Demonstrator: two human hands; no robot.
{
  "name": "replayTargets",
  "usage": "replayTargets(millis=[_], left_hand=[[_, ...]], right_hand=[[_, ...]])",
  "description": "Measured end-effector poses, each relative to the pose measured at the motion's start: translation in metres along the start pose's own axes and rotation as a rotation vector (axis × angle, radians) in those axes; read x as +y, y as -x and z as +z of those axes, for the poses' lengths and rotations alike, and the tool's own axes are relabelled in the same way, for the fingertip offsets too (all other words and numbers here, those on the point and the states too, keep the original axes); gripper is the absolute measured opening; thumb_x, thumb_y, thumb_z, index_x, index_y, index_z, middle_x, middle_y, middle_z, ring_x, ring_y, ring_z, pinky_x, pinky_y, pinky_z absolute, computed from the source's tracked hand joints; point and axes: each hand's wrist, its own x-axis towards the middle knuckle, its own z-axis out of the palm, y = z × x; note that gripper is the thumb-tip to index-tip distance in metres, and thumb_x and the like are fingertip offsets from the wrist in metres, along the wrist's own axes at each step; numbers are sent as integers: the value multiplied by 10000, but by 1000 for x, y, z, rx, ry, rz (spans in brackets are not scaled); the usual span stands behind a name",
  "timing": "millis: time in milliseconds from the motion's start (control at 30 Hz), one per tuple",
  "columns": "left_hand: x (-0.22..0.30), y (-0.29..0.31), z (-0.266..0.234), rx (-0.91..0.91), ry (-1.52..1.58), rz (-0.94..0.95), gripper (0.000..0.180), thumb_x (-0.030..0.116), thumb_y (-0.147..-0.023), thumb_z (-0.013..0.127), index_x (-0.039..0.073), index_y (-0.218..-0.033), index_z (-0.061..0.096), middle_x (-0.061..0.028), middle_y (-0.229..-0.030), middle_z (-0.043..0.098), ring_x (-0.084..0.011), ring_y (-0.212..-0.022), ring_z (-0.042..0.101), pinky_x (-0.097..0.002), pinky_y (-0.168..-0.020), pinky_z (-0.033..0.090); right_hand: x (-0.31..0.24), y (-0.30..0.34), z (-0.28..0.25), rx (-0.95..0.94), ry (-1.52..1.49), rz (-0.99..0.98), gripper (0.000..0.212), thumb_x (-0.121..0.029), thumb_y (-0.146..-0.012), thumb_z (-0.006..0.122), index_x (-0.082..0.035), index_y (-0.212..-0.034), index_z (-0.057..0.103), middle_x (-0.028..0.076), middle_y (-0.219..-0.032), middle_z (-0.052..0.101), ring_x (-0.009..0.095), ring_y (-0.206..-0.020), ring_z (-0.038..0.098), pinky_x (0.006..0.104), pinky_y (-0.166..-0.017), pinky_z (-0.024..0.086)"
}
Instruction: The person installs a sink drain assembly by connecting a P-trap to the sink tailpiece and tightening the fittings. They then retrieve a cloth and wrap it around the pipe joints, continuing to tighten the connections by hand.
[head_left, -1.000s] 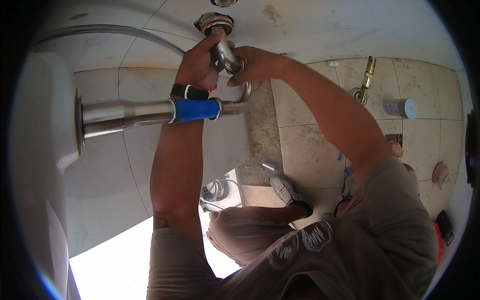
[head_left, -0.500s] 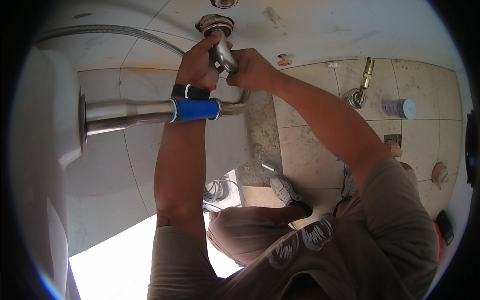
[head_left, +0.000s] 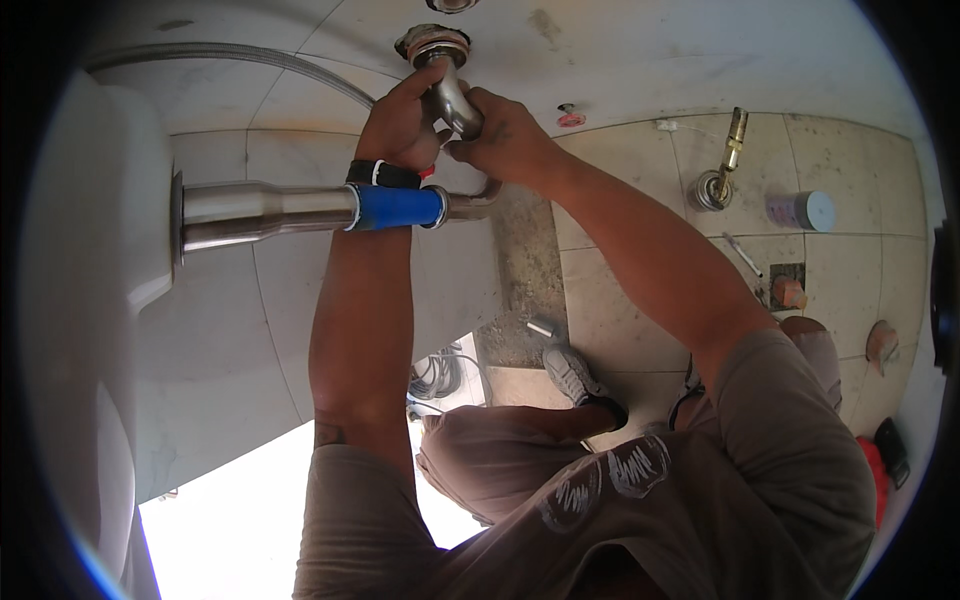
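Note:
A curved, shiny metal drain pipe runs from a ragged round hole in the wall. My left hand grips it from the left, its thumb lying along the pipe close to the wall. From the other side my right hand is closed around the bend, its fingertips partly hidden. Below my hands, a wider metal pipe with a blue sleeve crosses over my left forearm. It reaches from the white basin at the left to a thinner bent metal pipe, partly covered by my hands.
A braided hose arcs along the wall at upper left. On the tiled floor at right are a brass valve fitting, a round can, a thin white stick and capped pipe stubs. Coiled cable lies below.
Both hands stay on the drain pipe, with my right fingers shifted slightly around the bend. The view has moved a little, and the thin white stick beside my right arm now shows.

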Motion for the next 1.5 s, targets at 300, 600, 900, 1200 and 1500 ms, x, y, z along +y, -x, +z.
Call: replayTargets(millis=[300,600,900,1200,1500], left_hand=[[8,20,6,-70,-149,-56,421,406,-986,641,72,-1238,592,-91,-1127,679,-227,-1111,619,-437,-997,427],[-18,45,-17,-136,138,-98,532,468,-1005,580,51,-1335,580,-74,-1314,600,-228,-1236,511,-436,-1072,353],[-166,104,-19,23,-536,248,459,96,-974,651,40,-1405,501,-117,-1365,572,-223,-1236,585,-388,-1028,526],[-174,63,-15,54,-312,317,422,70,-931,691,19,-1323,543,-85,-1257,608,-224,-1183,610,-418,-1042,514],[-183,59,-22,-108,254,259,428,318,-1040,540,115,-1407,454,-72,-1422,509,-236,-1371,463,-442,-1199,326]], right_hand=[[-10,22,-9,-126,-46,125,652,-271,-837,802,-5,-1340,482,211,-1179,652,310,-1094,669,401,-889,538],[-8,37,-3,366,244,-279,574,-226,-803,774,-3,-1301,596,212,-1164,655,363,-1063,632,466,-943,508],[-41,61,-4,-168,241,-498,473,-252,-746,781,-5,-1140,690,203,-1109,690,397,-1053,646,439,-916,514],[-45,11,10,-763,220,-133,582,-352,-629,862,11,-1047,680,161,-986,718,274,-912,679,381,-839,524],[-35,21,27,-525,251,-282,382,-210,-596,747,3,-909,697,195,-796,706,376,-738,679,425,-726,549]])
